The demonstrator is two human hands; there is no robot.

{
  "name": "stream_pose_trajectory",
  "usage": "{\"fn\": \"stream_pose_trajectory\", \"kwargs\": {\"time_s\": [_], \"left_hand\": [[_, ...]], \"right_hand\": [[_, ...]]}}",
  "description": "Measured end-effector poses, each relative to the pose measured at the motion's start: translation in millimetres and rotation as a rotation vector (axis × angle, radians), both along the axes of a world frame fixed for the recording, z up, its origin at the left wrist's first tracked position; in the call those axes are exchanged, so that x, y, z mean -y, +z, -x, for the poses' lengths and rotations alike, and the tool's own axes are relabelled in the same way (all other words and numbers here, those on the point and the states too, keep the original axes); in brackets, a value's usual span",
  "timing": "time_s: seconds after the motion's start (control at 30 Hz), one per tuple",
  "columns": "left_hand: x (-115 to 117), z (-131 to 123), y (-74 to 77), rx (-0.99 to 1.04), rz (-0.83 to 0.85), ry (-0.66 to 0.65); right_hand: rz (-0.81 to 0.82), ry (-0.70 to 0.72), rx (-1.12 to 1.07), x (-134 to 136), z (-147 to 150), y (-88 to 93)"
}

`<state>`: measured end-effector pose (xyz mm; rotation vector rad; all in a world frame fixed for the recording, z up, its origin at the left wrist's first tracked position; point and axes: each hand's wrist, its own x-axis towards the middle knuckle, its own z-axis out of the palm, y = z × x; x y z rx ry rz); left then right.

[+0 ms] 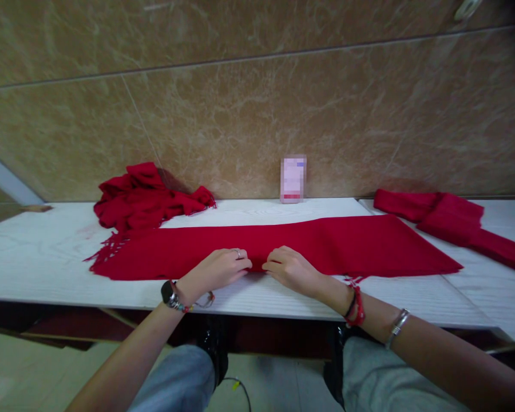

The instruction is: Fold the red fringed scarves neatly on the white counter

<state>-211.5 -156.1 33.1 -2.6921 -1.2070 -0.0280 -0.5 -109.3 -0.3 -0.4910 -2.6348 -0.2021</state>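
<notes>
A long red scarf (214, 240) lies flat across the white table, folded into a wide strip with fringe at its left end. At the middle of its near edge, my left hand (223, 266) pinches the cloth with curled fingers. My right hand (289, 269) does the same a short way to the right, its fingertips on the same edge. Only a narrow stretch of red cloth shows between the two hands. The scarf's right end tapers to a point.
A crumpled red scarf (133, 200) is heaped at the back left. Another folded red scarf (450, 217) lies at the right. A small pinkish box (293, 180), blurred out, stands against the tiled wall (223, 126). The white table (38, 257) ends just in front of my legs.
</notes>
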Motion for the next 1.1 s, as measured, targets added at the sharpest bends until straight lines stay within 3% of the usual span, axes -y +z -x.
{"fn": "stream_pose_trajectory", "kwargs": {"time_s": [0.17, 0.33, 0.53, 0.6, 0.77, 0.93, 1.0, 1.1], "left_hand": [[-1.8, -2.1, -3.6, -0.008, -0.020, -0.006], [-1.2, -3.3, 0.1, 0.024, 0.064, -0.014], [-0.1, 4.6, 10.5, 0.132, 0.278, -0.016], [-2.1, 2.9, 9.9, 0.131, 0.281, 0.032], [-7.2, -10.7, -5.2, 0.134, 0.112, 0.307], [-9.8, -8.4, -22.4, 0.082, 0.307, 0.489], [-9.9, -5.4, -25.6, 0.098, 0.310, 0.519], [-8.5, -3.8, -25.7, 0.123, 0.285, 0.525]], "right_hand": [[-0.026, -0.002, 0.029, -0.5, 3.4, 1.7], [0.012, 0.040, 0.048, 0.5, 1.9, 3.9], [0.218, 0.093, 0.018, 6.2, -8.6, 3.3], [0.297, 0.112, 0.024, 7.5, -12.5, 3.5], [0.445, 0.183, 0.104, 9.6, -16.0, 10.7], [0.605, 0.218, 0.099, 5.7, -15.8, 22.0], [0.633, 0.195, -0.009, -1.2, -13.0, 23.1], [0.584, 0.048, -0.163, -15.8, -0.3, 19.0]]}}
